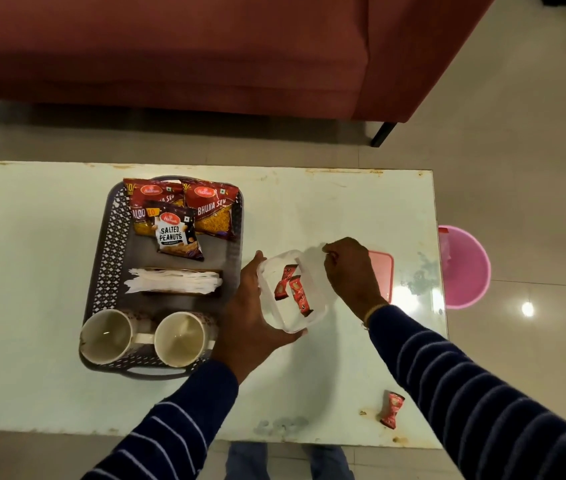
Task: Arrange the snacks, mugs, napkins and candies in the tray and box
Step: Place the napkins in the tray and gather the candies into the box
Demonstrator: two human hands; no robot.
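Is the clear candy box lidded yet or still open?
Open. The clear box has no lid on, red candies show inside, and the pink lid lies flat on the table behind the right hand.

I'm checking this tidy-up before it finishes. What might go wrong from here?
One candy lies alone near the table's front edge, by the right sleeve; it may get brushed off or forgotten. The clear box, steadied by the left hand, sits apart from its pink lid, partly hidden behind the right hand. The salted peanuts packet lies loose atop the other packets and may slide.
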